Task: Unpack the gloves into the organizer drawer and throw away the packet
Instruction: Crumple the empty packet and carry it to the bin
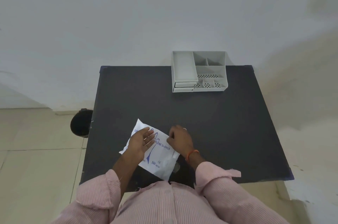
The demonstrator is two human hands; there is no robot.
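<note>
Head view looks down on a dark table (219,123) set against a pale wall. The packet (159,158), a flat white plastic pouch printed in blue with "GLOVES" and "100", lies on the near part of the table, tilted, one corner pointing away from the person. It looks sealed; nothing pokes out of it. The left hand (141,141) is spread open with straight fingers over the packet's far-left part, gripping nothing. The right hand (180,138) is curled at the packet's right edge, fingertips pinched together on the plastic there; a ring and an orange wrist thread show on it. Both sleeves are pink striped.

Well beyond the packet, at the far edge of the table and to the right, stands the grey organizer (199,71). Its open top compartments are all bare: one long tray on the left, several smaller cells on the right, some with perforated floors. Two small drawers (183,86) at its front left are pushed in. Left of the packet, on the floor beside the table, sits a dark round bin (80,123); its contents cannot be made out.
</note>
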